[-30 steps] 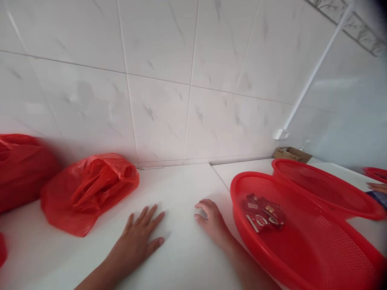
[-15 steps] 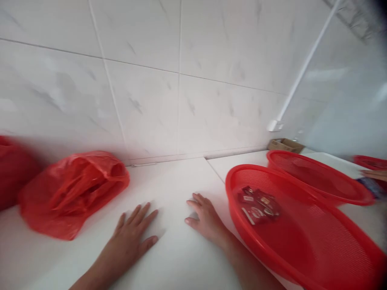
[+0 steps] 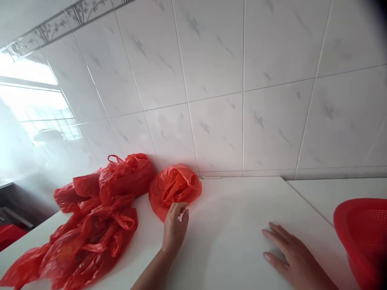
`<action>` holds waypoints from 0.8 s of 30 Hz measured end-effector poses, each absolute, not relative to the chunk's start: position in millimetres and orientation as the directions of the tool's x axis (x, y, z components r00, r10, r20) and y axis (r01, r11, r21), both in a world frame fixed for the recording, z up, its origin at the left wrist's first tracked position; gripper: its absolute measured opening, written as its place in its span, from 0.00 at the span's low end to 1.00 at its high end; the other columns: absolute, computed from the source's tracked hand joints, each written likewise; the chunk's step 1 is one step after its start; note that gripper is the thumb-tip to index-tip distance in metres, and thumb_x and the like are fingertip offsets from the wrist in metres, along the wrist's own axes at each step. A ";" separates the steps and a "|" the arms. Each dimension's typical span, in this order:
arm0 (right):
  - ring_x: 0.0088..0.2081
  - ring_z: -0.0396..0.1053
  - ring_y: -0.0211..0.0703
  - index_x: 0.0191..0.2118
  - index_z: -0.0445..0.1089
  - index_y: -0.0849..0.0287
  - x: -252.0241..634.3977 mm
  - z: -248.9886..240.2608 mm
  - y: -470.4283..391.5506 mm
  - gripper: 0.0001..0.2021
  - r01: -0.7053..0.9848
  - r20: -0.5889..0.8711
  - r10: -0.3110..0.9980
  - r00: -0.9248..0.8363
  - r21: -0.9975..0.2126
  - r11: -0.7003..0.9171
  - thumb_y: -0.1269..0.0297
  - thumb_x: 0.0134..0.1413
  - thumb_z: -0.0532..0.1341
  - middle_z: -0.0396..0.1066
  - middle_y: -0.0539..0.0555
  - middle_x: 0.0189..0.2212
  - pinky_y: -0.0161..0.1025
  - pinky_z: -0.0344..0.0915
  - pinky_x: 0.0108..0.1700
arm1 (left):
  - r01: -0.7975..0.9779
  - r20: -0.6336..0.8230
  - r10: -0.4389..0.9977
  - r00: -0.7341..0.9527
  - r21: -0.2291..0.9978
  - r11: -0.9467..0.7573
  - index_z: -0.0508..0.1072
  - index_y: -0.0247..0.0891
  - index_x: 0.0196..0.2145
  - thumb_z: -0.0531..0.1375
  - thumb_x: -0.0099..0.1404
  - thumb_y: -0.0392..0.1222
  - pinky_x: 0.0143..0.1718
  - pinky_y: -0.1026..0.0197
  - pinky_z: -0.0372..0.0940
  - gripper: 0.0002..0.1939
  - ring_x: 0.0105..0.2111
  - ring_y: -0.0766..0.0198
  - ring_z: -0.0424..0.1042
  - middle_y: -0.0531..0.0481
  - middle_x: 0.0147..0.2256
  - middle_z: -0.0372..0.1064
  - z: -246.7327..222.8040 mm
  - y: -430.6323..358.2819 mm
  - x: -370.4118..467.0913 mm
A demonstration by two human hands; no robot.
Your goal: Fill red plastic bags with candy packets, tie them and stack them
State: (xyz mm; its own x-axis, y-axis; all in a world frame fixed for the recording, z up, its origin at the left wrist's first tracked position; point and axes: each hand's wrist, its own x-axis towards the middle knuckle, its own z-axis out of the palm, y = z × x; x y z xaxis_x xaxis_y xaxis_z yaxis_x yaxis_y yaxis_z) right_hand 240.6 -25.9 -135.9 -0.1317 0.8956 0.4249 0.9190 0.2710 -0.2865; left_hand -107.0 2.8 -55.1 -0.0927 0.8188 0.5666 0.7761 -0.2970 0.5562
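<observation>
My left hand [image 3: 176, 227] is at the front edge of a crumpled red plastic bag [image 3: 178, 185] near the wall. Its fingers are bent and apart, overlapping the bag's front, with no bag material visibly pinched between them. To the right, my right hand [image 3: 287, 251] hovers over or rests on the white tabletop [image 3: 232, 225], fingers spread and holding nothing. A red plastic basket [image 3: 363, 241] is cut off by the right edge of the view.
Several red plastic bags [image 3: 93, 241] lie heaped on the left of the table. A tiled wall [image 3: 214, 60] rises behind the table. Something dark with a red object [image 3: 10, 237] stands beyond the left edge.
The view has swung left, bringing the heap of bags in and most of the baskets out. My left hand has moved up to the single bag; my right hand stays spread.
</observation>
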 end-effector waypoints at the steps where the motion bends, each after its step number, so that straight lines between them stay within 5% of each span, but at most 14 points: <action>1: 0.58 0.63 0.57 0.52 0.71 0.52 241.0 -138.8 -24.3 0.23 0.919 0.445 0.885 -0.135 -0.277 0.280 0.51 0.52 0.57 0.64 0.56 0.58 0.54 0.66 0.55 | 0.776 0.569 0.813 -0.124 0.567 -0.278 0.71 0.38 0.38 0.51 0.65 0.40 0.38 0.55 0.68 0.10 0.36 0.58 0.72 0.45 0.36 0.72 -53.4 6.9 -114.5; 5: 0.56 0.65 0.56 0.52 0.71 0.51 245.0 -151.4 -18.0 0.23 0.926 0.529 0.831 -0.172 -0.202 0.320 0.49 0.52 0.57 0.65 0.56 0.57 0.53 0.68 0.53 | 0.776 0.558 0.812 -0.173 0.584 -0.236 0.74 0.40 0.35 0.52 0.63 0.39 0.39 0.56 0.68 0.10 0.37 0.58 0.72 0.47 0.37 0.74 -48.1 23.1 -136.4; 10: 0.54 0.67 0.58 0.51 0.72 0.53 250.1 -163.8 -14.1 0.23 0.934 0.628 0.731 -0.267 -0.018 0.357 0.49 0.54 0.57 0.68 0.57 0.54 0.52 0.71 0.48 | 0.785 0.549 0.796 -0.255 0.598 -0.161 0.74 0.41 0.43 0.56 0.59 0.36 0.49 0.48 0.63 0.15 0.46 0.51 0.70 0.44 0.44 0.73 -47.2 38.4 -148.4; 16: 0.51 0.70 0.60 0.51 0.72 0.53 193.7 -144.6 -20.1 0.21 0.814 0.623 0.570 -0.536 0.200 0.546 0.50 0.55 0.58 0.70 0.57 0.52 0.54 0.74 0.43 | 0.739 0.503 0.780 -0.372 0.669 -0.079 0.70 0.44 0.51 0.65 0.47 0.34 0.57 0.37 0.48 0.31 0.60 0.37 0.53 0.40 0.53 0.66 -57.7 40.3 -151.9; 19: 0.54 0.67 0.61 0.53 0.70 0.53 134.8 -126.3 -25.3 0.21 0.710 0.470 0.586 -0.660 0.137 0.691 0.54 0.54 0.60 0.67 0.60 0.55 0.56 0.72 0.47 | 0.672 0.456 0.806 -0.378 0.733 -0.099 0.70 0.48 0.51 0.66 0.47 0.32 0.54 0.43 0.55 0.32 0.56 0.41 0.60 0.44 0.53 0.68 -59.6 40.2 -156.9; 24: 0.57 0.62 0.62 0.56 0.67 0.57 36.6 -97.0 -30.1 0.28 0.677 0.401 0.681 -0.613 -0.178 0.714 0.61 0.46 0.66 0.61 0.66 0.58 0.56 0.66 0.54 | 0.488 0.358 0.797 -0.487 0.868 -0.092 0.72 0.39 0.45 0.58 0.61 0.35 0.47 0.51 0.64 0.14 0.43 0.56 0.72 0.47 0.41 0.74 -61.5 46.7 -174.4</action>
State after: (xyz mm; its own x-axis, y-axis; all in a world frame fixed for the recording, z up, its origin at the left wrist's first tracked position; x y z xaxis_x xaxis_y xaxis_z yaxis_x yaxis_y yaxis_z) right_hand 36.6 -30.1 -97.0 -0.6128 0.6808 0.4012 0.6770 0.7142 -0.1779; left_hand -174.4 46.7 -61.5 -0.4870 0.7966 0.3581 0.4879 -0.0919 0.8680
